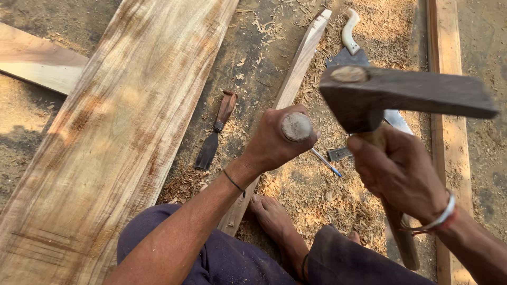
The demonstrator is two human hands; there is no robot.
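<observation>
Wood is almost everything in the head view: planks, tools and shavings on a dusty ground.

The left hand point(274, 140) is closed firmly around a chisel handle point(296, 127), of which only the round, worn wooden end shows above the fist. The chisel stands on a narrow wooden strip point(301, 63) that runs away from the person; the blade itself is hidden under the hand, so I cannot tell exactly where it bites. The right hand point(398, 171) is closed around the pale shaft of a wooden mallet point(404, 95), and the dark block head is lifted just beside and slightly above the chisel end.

The mallet looks heavy at the head and stiff, so a hold low on the shaft, as here, seems right. The chisel handle is smooth and rounded and probably a little slippery; a full fist below the end keeps the fingers away from the blow. The strip is thin and could split or shift.

A bare foot point(277, 221) rests beside the strip. A second chisel point(214, 134) lies on the ground beside a wide plank point(121, 121). A white-handled blade tool point(351, 39) lies further away.
</observation>
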